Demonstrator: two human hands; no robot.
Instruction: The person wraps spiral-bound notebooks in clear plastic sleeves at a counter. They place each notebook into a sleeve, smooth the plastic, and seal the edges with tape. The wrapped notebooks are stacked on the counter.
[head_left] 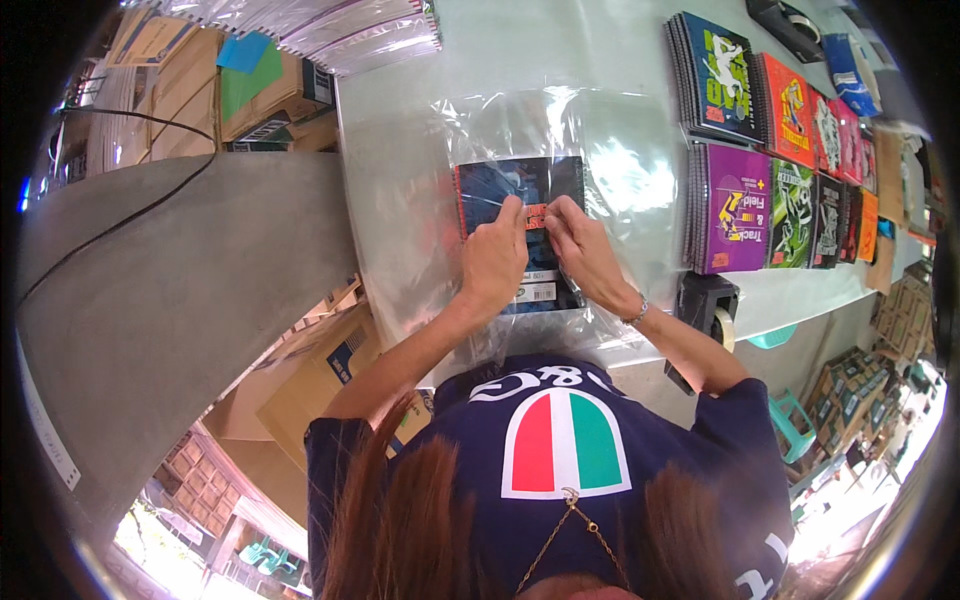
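Note:
A dark blue notebook with a red spiral along its left edge lies in front of me, among clear plastic bags spread on the table. Over its middle, my left hand is closed, thumb pointing away from me. My right hand faces it from the right side, fingers pinched together beside a small orange-red patch on the cover. Whatever is between the fingers of either hand is too small or hidden to make out. Shiny plastic folds show around the notebook and near the right hand.
Stacks of spiral notebooks, including a purple one and a dark one, stand at the right. Close by is a black tape dispenser. Packed notebooks lie at the far left edge; cardboard boxes stand left of the table.

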